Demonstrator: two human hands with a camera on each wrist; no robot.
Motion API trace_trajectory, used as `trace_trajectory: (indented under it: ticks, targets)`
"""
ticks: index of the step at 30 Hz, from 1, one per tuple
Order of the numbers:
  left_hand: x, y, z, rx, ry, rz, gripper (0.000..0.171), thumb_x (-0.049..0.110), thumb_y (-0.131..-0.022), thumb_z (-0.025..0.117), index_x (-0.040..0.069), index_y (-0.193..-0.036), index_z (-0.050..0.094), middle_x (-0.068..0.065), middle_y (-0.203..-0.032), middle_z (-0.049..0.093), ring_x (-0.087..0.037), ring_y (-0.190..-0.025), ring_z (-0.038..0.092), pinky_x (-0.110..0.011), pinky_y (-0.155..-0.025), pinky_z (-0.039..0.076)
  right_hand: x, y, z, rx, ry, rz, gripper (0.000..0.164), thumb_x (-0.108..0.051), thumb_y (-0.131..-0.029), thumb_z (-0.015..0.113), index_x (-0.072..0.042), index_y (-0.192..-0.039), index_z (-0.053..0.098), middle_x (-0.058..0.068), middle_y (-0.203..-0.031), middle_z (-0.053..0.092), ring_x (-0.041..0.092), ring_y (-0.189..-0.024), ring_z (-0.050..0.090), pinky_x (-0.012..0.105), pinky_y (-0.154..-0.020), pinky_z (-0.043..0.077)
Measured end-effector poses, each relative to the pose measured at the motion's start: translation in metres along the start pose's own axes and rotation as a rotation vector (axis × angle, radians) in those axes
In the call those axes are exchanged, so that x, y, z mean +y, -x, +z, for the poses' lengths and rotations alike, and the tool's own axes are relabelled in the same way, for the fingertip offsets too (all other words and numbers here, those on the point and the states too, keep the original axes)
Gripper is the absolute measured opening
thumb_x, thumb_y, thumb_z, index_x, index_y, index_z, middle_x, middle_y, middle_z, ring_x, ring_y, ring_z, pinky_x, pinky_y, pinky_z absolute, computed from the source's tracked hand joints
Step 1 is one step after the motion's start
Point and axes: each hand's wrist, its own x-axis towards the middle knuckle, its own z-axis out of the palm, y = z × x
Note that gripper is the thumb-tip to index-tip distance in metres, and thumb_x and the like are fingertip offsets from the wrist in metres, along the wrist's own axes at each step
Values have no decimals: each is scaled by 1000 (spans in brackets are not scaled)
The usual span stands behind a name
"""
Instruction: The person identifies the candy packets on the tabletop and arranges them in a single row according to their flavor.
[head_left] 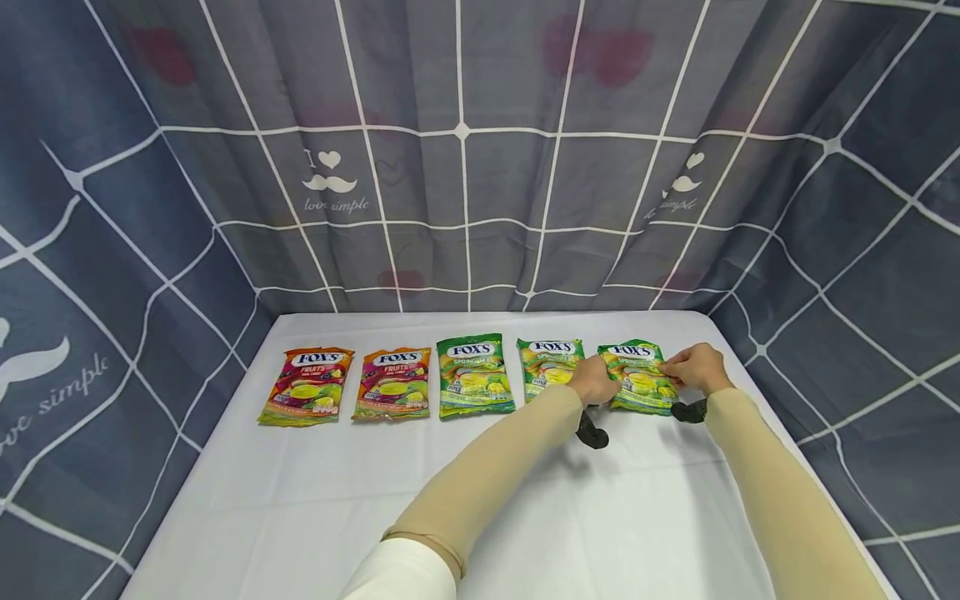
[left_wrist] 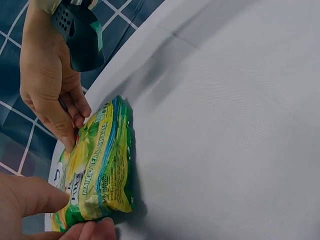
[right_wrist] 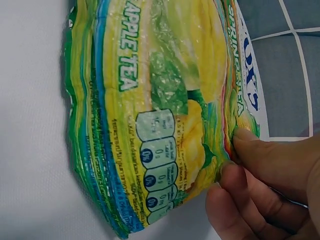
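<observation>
A green and yellow FOX'S Spring Tea candy bag (head_left: 642, 390) lies at the right end of a row, between both hands. My left hand (head_left: 594, 381) pinches its left side; in the left wrist view the thumb (left_wrist: 42, 197) lies on top and the fingertips are at the lower edge. The opposite side is pinched by my right hand (head_left: 701, 368). In the right wrist view, the right thumb and fingers (right_wrist: 235, 175) hold the bag's crinkled edge (right_wrist: 227, 125). Another green candy bag (head_left: 550, 360) sits just left of my left hand, which partly covers it.
Further left on the white table (head_left: 337, 500) lie a third green bag (head_left: 476, 385) and two orange-purple FOX'S Fruits bags (head_left: 393, 392). Grey checked curtains (head_left: 420, 183) enclose the table at the back and both sides.
</observation>
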Motion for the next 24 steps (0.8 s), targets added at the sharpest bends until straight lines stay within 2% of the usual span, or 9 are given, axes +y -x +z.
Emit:
trace_trajectory:
  ticks: [6,11,12,14,16,18,19,21,24]
  targets:
    - [6,13,-5,-5,-10,23,37,15,-108,69,6,-73,62,-8,-75,61,-16,-55,48,-29,-57,44,1,2,0,21,50,17,30,-17,-101,80,13,-102,79,5,-71,74,16,-64,67,30,-68,47]
    - [4,6,-4,-20,-20,20,34,16,-107,70,5,-74,67,-8,-75,65,-20,-57,56,-32,-59,50,0,2,1,32,47,8,32,-16,-101,79,15,-106,78,5,-71,74,17,-64,68,29,-67,48]
    - [3,3,-4,-26,-16,18,30,15,-106,71,4,-78,69,-9,-75,66,-22,-59,59,-33,-60,51,-1,2,1,31,42,9,32,-15,-101,79,16,-107,77,6,-71,74,17,-64,68,29,-66,49]
    - [-4,-11,2,-25,-33,14,23,16,-106,70,4,-87,75,-9,-75,69,-21,-59,62,-33,-62,53,-2,3,1,29,39,16,34,-15,-100,79,17,-109,76,5,-70,73,16,-64,67,28,-66,49]
    - [-8,-20,4,-20,-42,19,17,16,-105,70,3,-106,79,-8,-87,75,-20,-59,66,-32,-64,55,-1,4,0,29,33,21,35,-15,-99,79,18,-110,75,5,-69,72,16,-64,67,27,-64,50]
    - [-9,-21,2,-17,-33,27,26,17,-105,69,1,-125,77,-9,-107,78,-19,-60,69,-30,-68,56,-1,5,-1,35,28,23,37,-15,-99,79,19,-111,74,5,-69,72,15,-64,67,26,-62,51]
    - [-9,-18,0,-17,-30,29,28,18,-106,69,1,-126,76,-10,-112,77,-18,-61,69,-30,-70,57,0,5,-2,39,25,24,38,-15,-99,78,19,-113,73,5,-70,72,15,-64,67,26,-62,52]
    - [-2,2,-15,-35,15,46,37,18,-107,70,-1,-139,70,-12,-132,73,-18,-67,72,-30,-79,59,-1,6,-3,42,20,16,39,-15,-99,77,21,-115,72,9,-74,74,16,-66,69,27,-60,55]
    - [0,21,-29,-31,5,93,37,18,-109,68,-2,-140,68,-11,-138,70,-17,-87,72,-29,-88,57,-7,11,-4,45,44,-10,40,-16,-101,75,21,-117,71,19,-84,76,22,-71,73,29,-61,58]
